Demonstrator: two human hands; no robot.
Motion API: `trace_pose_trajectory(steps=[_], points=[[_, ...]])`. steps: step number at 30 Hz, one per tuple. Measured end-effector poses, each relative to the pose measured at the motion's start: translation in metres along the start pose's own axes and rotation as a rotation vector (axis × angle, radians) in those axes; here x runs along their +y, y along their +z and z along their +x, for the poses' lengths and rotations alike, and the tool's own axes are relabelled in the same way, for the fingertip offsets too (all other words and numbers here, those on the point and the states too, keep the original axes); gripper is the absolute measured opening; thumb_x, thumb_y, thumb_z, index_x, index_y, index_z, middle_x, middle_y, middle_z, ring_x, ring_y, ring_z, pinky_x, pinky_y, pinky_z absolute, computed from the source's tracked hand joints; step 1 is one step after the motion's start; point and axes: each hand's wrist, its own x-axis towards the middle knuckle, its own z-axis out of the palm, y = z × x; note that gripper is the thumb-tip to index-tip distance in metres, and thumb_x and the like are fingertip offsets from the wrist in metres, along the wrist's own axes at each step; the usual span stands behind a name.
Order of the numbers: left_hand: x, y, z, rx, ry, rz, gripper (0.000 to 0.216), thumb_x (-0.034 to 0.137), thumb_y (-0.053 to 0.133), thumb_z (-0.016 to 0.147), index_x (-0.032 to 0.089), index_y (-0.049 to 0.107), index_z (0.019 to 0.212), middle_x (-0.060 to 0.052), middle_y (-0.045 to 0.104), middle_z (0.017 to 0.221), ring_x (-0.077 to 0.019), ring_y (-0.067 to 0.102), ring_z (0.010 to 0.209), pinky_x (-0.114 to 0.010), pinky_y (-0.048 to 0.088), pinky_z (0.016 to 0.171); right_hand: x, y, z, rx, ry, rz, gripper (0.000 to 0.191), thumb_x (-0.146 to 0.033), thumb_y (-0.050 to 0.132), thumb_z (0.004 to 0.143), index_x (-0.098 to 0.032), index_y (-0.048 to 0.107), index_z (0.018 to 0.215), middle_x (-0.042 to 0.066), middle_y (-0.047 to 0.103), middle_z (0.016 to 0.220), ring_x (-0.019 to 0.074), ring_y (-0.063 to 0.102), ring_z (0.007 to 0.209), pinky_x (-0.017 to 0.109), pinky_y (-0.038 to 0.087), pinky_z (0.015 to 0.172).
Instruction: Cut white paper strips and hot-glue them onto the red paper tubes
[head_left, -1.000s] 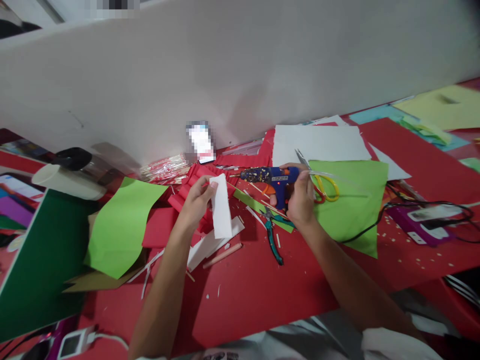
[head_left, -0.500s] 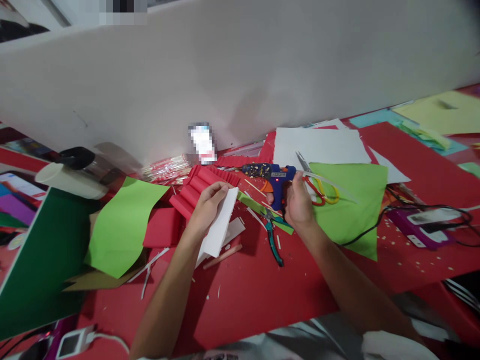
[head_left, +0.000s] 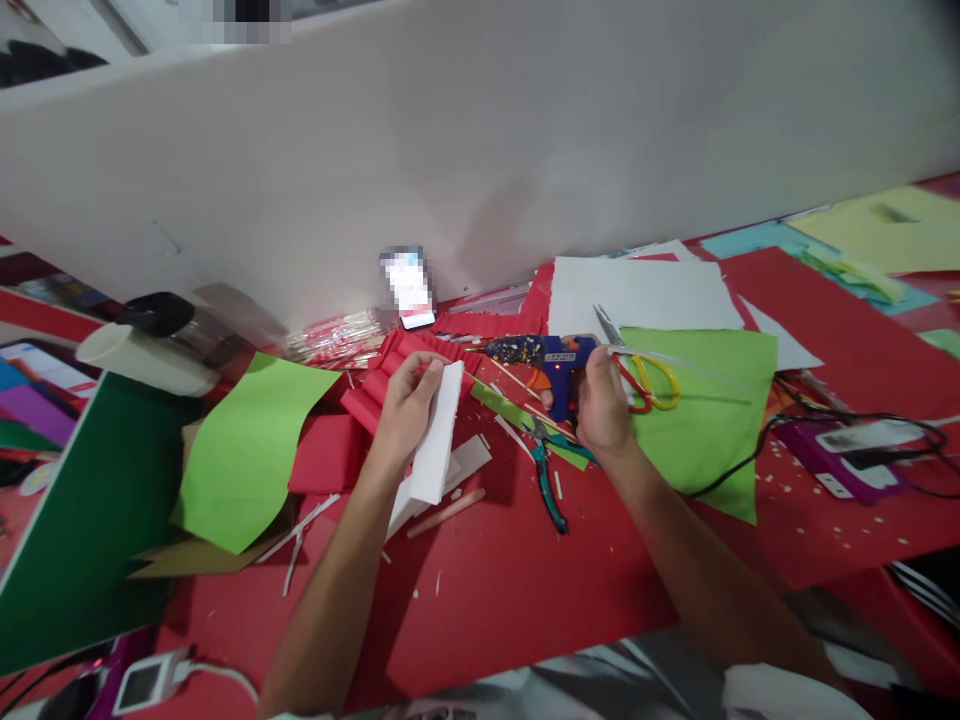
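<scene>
My left hand [head_left: 409,405] pinches a folded strip of white paper [head_left: 439,440] by its upper end, above the middle of the red table. My right hand [head_left: 604,405] is wrapped round the handle of a blue hot glue gun [head_left: 562,370]; its tip points left toward the paper, and a clear glue stick trails out of its back. Under the left hand lies a red pleated paper piece [head_left: 371,395]. Green-handled pliers [head_left: 549,480] rest just below the glue gun. Behind the right hand, scissors [head_left: 651,380] with red and yellow handles lie on a light green sheet [head_left: 705,440].
A red box [head_left: 322,455] and a curved green sheet [head_left: 244,440] stand to the left, beside a dark green board [head_left: 82,520]. A phone [head_left: 409,290] leans on the grey partition [head_left: 450,150]. At right, cables run to a purple power strip [head_left: 840,460].
The white paper has turned more upright and shifted slightly left with my left hand. The glue gun has barely moved, tilting a little.
</scene>
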Motion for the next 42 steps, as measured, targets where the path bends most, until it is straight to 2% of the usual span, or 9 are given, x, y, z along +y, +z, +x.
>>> trace_pose_trajectory(steps=[5,13,16,21,23,28,34,39,42], points=[[-0.003,0.0,0.001,0.006,0.0,-0.009,0.035,0.054,0.074,0.085,0.022,0.061,0.089,0.006,0.049,0.058,-0.0095,0.038,0.045,-0.022,0.028,0.042,0.001,-0.002,0.0,-0.057,-0.021,-0.071,0.066,-0.088,0.038,0.091,-0.03,0.059,0.116,0.004,0.067,0.073,0.0234,0.067,0.062,0.034,0.044,0.049],[-0.002,-0.002,0.002,0.061,0.011,-0.021,0.034,0.052,0.074,0.085,0.023,0.057,0.092,0.008,0.047,0.057,-0.0091,0.038,0.043,-0.021,0.024,0.04,-0.002,-0.008,-0.002,-0.168,-0.005,0.105,0.048,-0.074,0.052,0.095,-0.029,0.062,0.107,-0.001,0.059,0.064,0.0162,0.055,0.042,0.029,0.039,0.036],[-0.004,-0.003,0.003,0.074,0.007,-0.043,0.035,0.051,0.074,0.086,0.023,0.055,0.095,0.008,0.046,0.056,-0.0095,0.038,0.042,-0.021,0.023,0.04,-0.004,-0.013,-0.004,-0.275,0.02,0.11,0.048,-0.074,0.056,0.094,-0.027,0.064,0.103,-0.001,0.062,0.066,0.0152,0.057,0.041,0.026,0.039,0.033],[-0.01,-0.004,0.005,0.067,0.037,-0.043,0.035,0.051,0.074,0.087,0.024,0.054,0.094,0.008,0.049,0.059,-0.0093,0.038,0.043,-0.022,0.028,0.042,-0.007,-0.019,-0.006,-0.553,0.122,0.157,0.058,-0.081,0.061,0.085,-0.023,0.062,0.092,-0.001,0.065,0.064,0.0118,0.051,0.035,0.022,0.035,0.028],[-0.011,-0.004,0.005,0.058,0.04,-0.043,0.035,0.052,0.075,0.087,0.024,0.054,0.094,0.008,0.049,0.06,-0.0092,0.038,0.045,-0.022,0.03,0.044,-0.008,-0.018,-0.006,-0.579,0.146,0.219,0.061,-0.084,0.061,0.083,-0.024,0.06,0.089,-0.002,0.065,0.064,0.01,0.048,0.032,0.021,0.034,0.027],[-0.013,-0.003,0.006,-0.034,0.031,-0.069,0.038,0.054,0.077,0.084,0.021,0.059,0.09,0.005,0.053,0.063,-0.0092,0.042,0.049,-0.022,0.032,0.047,-0.013,-0.005,-0.007,-0.324,0.059,0.348,0.058,-0.084,0.068,0.078,-0.028,0.06,0.093,-0.006,0.064,0.065,0.0104,0.053,0.037,0.022,0.041,0.034],[-0.013,-0.001,0.003,-0.1,-0.006,-0.119,0.032,0.047,0.078,0.082,0.019,0.063,0.088,0.003,0.058,0.068,-0.0095,0.046,0.054,-0.022,0.033,0.051,-0.018,0.019,0.001,-0.057,-0.036,0.292,0.056,-0.079,0.075,0.077,-0.029,0.064,0.101,0.0,0.072,0.08,0.0209,0.075,0.072,0.031,0.06,0.058],[-0.001,-0.002,0.0,-0.125,0.049,-0.083,0.032,0.046,0.081,0.08,0.018,0.066,0.083,0.002,0.059,0.069,-0.0103,0.049,0.057,-0.022,0.035,0.054,-0.029,0.044,0.022,-0.004,-0.108,0.217,0.05,-0.073,0.074,0.081,-0.026,0.065,0.095,0.002,0.072,0.083,0.024,0.076,0.09,0.036,0.064,0.072],[0.006,-0.003,-0.003,-0.139,0.051,-0.089,0.034,0.048,0.082,0.08,0.019,0.073,0.096,0.002,0.061,0.068,-0.0103,0.049,0.054,-0.023,0.033,0.05,-0.037,0.062,0.031,-0.007,-0.12,0.245,0.051,-0.073,0.077,0.079,-0.025,0.068,0.095,0.004,0.074,0.087,0.0254,0.075,0.096,0.037,0.065,0.077]])
